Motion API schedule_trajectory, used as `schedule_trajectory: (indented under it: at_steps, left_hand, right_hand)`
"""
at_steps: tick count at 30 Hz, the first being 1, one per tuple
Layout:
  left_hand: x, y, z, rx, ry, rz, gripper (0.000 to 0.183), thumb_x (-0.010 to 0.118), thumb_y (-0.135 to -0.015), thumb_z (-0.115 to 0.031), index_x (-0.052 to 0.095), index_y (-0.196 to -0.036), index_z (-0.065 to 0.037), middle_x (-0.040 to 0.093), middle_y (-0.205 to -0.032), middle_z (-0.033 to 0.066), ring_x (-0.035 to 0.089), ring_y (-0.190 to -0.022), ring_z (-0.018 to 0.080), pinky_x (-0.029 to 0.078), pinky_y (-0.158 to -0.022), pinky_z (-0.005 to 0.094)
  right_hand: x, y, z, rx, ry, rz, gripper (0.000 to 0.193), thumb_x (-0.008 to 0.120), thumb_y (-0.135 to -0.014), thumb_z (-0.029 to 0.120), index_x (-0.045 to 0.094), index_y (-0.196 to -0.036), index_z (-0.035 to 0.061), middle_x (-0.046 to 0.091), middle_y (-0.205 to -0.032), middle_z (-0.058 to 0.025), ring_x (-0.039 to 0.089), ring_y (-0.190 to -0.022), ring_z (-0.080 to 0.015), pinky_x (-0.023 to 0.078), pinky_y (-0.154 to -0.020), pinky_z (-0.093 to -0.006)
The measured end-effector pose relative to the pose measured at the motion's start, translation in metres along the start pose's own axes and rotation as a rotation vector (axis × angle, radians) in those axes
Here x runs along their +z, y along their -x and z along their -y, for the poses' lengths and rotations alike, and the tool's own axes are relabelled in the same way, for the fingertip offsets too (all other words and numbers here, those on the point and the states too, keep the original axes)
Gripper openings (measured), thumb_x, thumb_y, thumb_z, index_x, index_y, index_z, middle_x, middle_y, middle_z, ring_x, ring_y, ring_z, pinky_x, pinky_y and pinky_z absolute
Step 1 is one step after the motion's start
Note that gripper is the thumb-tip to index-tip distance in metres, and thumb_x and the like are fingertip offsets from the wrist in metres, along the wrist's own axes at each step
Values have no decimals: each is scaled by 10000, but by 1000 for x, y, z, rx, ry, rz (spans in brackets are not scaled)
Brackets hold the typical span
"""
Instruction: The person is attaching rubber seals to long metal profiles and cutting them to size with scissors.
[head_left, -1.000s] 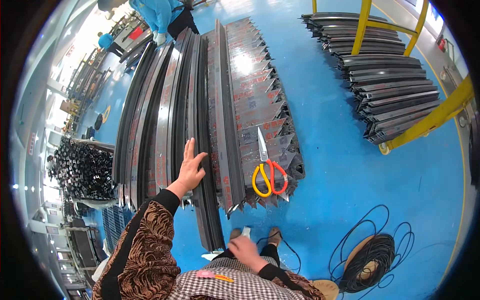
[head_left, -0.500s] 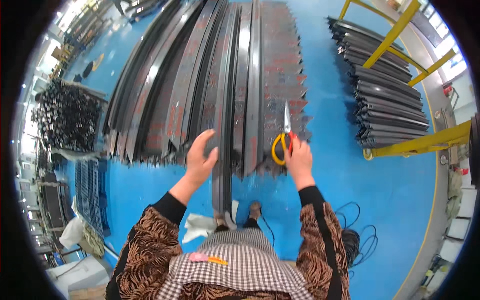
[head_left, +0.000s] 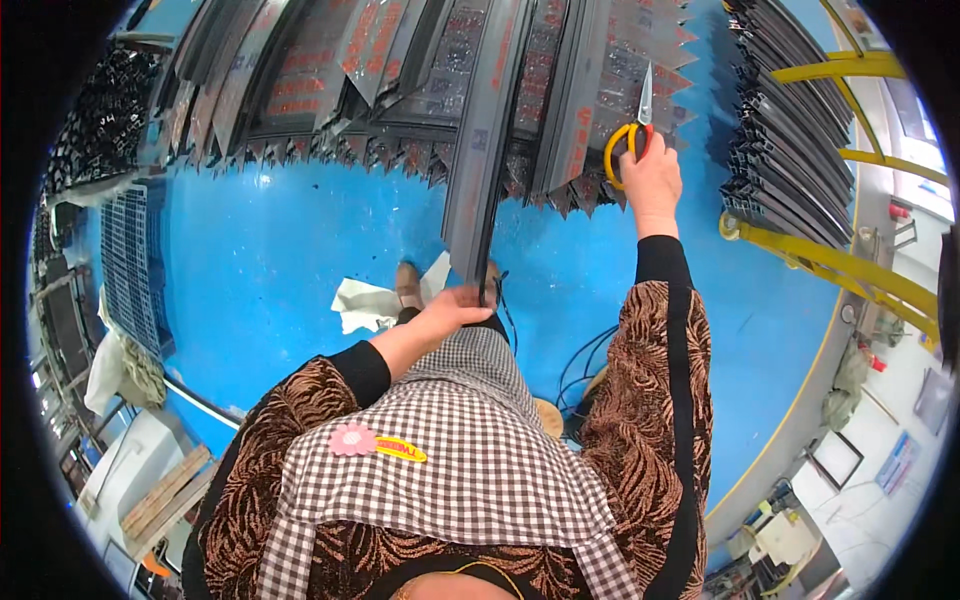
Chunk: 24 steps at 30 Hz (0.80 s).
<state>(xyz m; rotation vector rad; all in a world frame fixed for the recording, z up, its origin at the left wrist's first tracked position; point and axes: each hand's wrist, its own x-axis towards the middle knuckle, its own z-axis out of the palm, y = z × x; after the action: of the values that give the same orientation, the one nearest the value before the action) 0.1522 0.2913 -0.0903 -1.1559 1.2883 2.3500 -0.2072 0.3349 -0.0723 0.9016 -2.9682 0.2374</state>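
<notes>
A long dark profile [head_left: 480, 180], film-covered by its look, sticks out toward me beyond the others in the stack. At its near end my left hand [head_left: 452, 312] is closed, fingers and thumb pinched around the edge, partly hiding it. To the right, my right hand [head_left: 654, 182] grips a pair of scissors [head_left: 627, 148] by the yellow and red handles. Their blades look closed and point away from me, above the right part of the stacked profiles [head_left: 300, 90]. Those profiles have pointed, angle-cut near ends and red print on their film.
Another stack of dark profiles [head_left: 790, 150] lies at the right beside a yellow metal frame [head_left: 840, 270]. Blue crates [head_left: 132, 265] and a heap of dark pieces [head_left: 105, 120] are at the left. White sheeting [head_left: 365, 303] and a black cable [head_left: 580, 370] lie by my feet.
My left hand has come down and toward me, from open beside the profile to closed at its near end. The scissors in my right hand are farther up in view. The view has tilted downward.
</notes>
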Motion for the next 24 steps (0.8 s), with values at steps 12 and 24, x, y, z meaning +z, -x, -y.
schedule_trajectory:
  at_steps: [12,24]
  left_hand:
    - [10,21,11,29,200,-112,161,556,-865,-68,583,-989,31,628,-758,95,593,-694,170,463,-705,249]
    - [4,21,9,108,-11,-102,191,510,-904,-121,606,-962,35,622,-723,67,569,-665,141,447,-664,225]
  right_hand:
    - [-23,22,-44,351,-1196,275,567,584,-717,-30,400,-1248,49,573,-825,-95,555,-586,-182,413,-444,-243]
    - [-55,290,-15,-226,-760,1011,473,579,-770,109,413,-1205,29,571,-998,-197,567,-867,-353,444,-749,-396]
